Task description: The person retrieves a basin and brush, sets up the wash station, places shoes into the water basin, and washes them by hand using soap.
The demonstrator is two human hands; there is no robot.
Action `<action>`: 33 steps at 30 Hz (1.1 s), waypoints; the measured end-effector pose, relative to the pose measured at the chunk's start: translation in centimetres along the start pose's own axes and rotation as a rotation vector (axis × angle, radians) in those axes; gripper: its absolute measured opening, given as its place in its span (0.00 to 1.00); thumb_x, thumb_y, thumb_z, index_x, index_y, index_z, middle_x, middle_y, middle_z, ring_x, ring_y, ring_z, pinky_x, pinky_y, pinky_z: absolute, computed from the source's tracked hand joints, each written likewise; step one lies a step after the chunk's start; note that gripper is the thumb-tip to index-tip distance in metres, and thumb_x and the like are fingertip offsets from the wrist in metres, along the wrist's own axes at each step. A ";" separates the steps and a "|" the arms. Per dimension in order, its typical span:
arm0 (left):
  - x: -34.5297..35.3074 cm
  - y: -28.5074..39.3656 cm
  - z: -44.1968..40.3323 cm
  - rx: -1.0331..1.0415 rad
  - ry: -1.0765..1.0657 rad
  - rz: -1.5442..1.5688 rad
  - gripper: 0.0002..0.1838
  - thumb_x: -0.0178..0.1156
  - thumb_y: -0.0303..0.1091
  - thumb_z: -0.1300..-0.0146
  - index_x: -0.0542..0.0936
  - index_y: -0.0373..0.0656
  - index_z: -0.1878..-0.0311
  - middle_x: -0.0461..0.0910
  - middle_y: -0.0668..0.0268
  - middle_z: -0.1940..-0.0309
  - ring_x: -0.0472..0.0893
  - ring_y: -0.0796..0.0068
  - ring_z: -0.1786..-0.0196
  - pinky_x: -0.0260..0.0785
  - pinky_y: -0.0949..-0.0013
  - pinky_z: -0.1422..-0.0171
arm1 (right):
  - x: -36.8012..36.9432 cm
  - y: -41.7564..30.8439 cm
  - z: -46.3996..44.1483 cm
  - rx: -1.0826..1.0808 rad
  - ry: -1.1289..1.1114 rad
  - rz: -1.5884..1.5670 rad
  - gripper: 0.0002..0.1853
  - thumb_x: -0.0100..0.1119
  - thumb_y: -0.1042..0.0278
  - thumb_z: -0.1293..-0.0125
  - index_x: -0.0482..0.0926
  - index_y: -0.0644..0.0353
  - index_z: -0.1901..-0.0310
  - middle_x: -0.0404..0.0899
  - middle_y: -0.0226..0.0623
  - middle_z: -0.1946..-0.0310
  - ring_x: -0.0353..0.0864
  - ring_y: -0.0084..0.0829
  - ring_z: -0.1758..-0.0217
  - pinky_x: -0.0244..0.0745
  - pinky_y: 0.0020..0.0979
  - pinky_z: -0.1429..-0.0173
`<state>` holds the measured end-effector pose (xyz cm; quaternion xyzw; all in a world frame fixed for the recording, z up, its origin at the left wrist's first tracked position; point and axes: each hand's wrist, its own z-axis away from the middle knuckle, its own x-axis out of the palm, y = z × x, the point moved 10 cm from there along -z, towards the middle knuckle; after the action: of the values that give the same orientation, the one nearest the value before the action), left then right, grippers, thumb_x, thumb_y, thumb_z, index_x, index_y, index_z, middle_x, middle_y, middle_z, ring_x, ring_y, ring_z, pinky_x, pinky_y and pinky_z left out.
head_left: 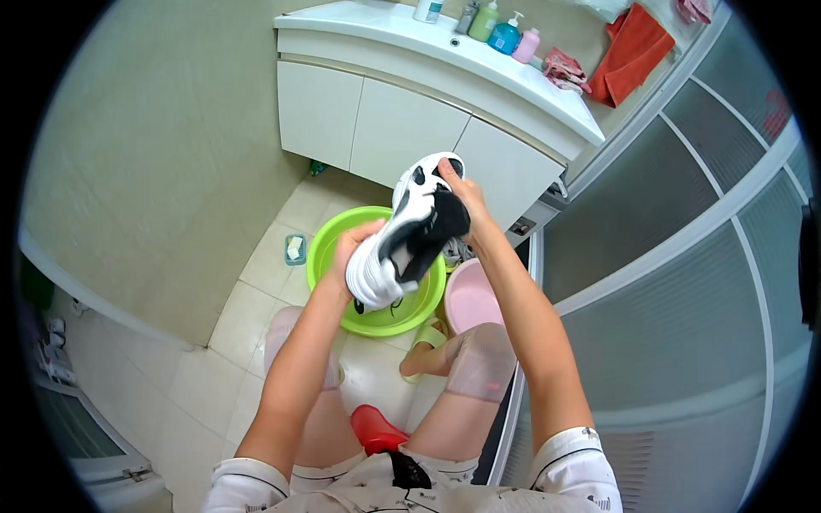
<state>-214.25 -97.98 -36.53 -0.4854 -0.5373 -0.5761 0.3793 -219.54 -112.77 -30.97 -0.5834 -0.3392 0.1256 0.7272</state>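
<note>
Both hands hold a white and black sneaker (410,227) tilted above a lime-green basin (318,244). My left hand (349,250) is closed around its lower, white end. At the upper end, my right hand (462,192) grips the shoe with the thumb on top; some of its fingers are hidden behind it. The dark opening of the shoe faces toward the right. Below, a dark lace-like strand shows against the basin floor.
A soap dish (295,249) with a pale bar lies left of the basin. A pink basin (473,297) and another shoe (457,251) are at right. The white vanity (402,120) stands ahead, a ribbed sliding door (667,282) on the right. A red seat (376,430) is beneath me.
</note>
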 end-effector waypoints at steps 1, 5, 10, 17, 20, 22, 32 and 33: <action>4.4 0.5 1.3 0.018 -0.204 -0.073 0.27 0.49 0.41 0.27 0.69 0.29 0.32 0.77 0.46 0.39 0.80 0.53 0.40 0.71 0.54 0.30 | -1.2 0.4 -0.7 -0.026 0.066 -0.015 0.24 0.69 0.48 0.35 0.80 0.66 0.57 0.84 0.38 0.65 0.83 0.27 0.68 0.81 0.33 0.64; 4.8 5.4 3.0 0.444 -0.067 -0.519 0.37 0.63 0.44 0.34 0.64 0.31 0.29 0.74 0.54 0.36 0.75 0.61 0.33 0.65 0.60 0.27 | -8.3 0.1 -1.9 -0.034 0.506 0.301 0.25 0.62 0.52 0.30 0.77 0.74 0.54 0.83 0.49 0.59 0.85 0.37 0.59 0.81 0.38 0.56; 3.2 6.2 3.0 0.581 0.410 -1.311 0.37 0.81 0.35 0.57 0.76 0.34 0.44 0.82 0.60 0.50 0.82 0.72 0.50 0.74 0.67 0.43 | -7.9 -2.9 -0.5 -0.222 0.646 0.828 0.24 0.49 0.58 0.27 0.69 0.54 0.32 0.78 0.53 0.42 0.77 0.50 0.38 0.69 0.45 0.34; -0.2 4.9 1.9 0.539 0.392 -0.812 0.25 0.71 0.27 0.45 0.76 0.34 0.45 0.83 0.59 0.51 0.84 0.71 0.51 0.75 0.66 0.44 | 4.8 -0.4 4.8 -0.545 0.437 1.408 0.30 0.35 0.53 0.22 0.62 0.67 0.28 0.57 0.54 0.25 0.51 0.51 0.19 0.32 0.62 0.21; -1.9 4.8 2.0 0.523 0.408 -0.562 0.22 0.66 0.24 0.41 0.75 0.33 0.43 0.83 0.59 0.50 0.84 0.70 0.51 0.76 0.67 0.43 | 11.2 -0.8 8.3 -0.828 0.134 1.421 0.29 0.38 0.51 0.22 0.65 0.60 0.28 0.61 0.51 0.26 0.55 0.47 0.21 0.36 0.56 0.20; -1.8 5.4 2.4 0.564 0.381 -0.525 0.23 0.65 0.25 0.40 0.74 0.32 0.41 0.82 0.58 0.48 0.84 0.69 0.50 0.77 0.67 0.42 | 12.2 -1.9 9.2 -0.933 -0.028 1.424 0.26 0.43 0.52 0.24 0.68 0.52 0.29 0.64 0.49 0.28 0.60 0.47 0.23 0.45 0.55 0.21; -1.7 3.3 1.8 0.522 0.383 -0.404 0.24 0.68 0.29 0.42 0.75 0.36 0.42 0.83 0.61 0.51 0.83 0.72 0.50 0.76 0.68 0.46 | 10.4 -2.1 10.3 -0.967 0.140 1.398 0.23 0.48 0.60 0.28 0.75 0.65 0.38 0.71 0.53 0.33 0.68 0.51 0.29 0.55 0.51 0.24; -1.7 3.1 1.9 0.517 0.390 -0.370 0.24 0.68 0.29 0.42 0.75 0.36 0.42 0.82 0.61 0.51 0.83 0.72 0.50 0.76 0.68 0.46 | 11.2 -2.0 11.2 -1.019 0.084 1.347 0.22 0.49 0.61 0.28 0.75 0.63 0.38 0.72 0.51 0.34 0.69 0.50 0.30 0.56 0.50 0.24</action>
<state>-210.55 -96.68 -37.43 -0.1495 -0.6613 -0.5619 0.4740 -218.86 -98.32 -24.27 -0.9218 0.0929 0.3420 0.1571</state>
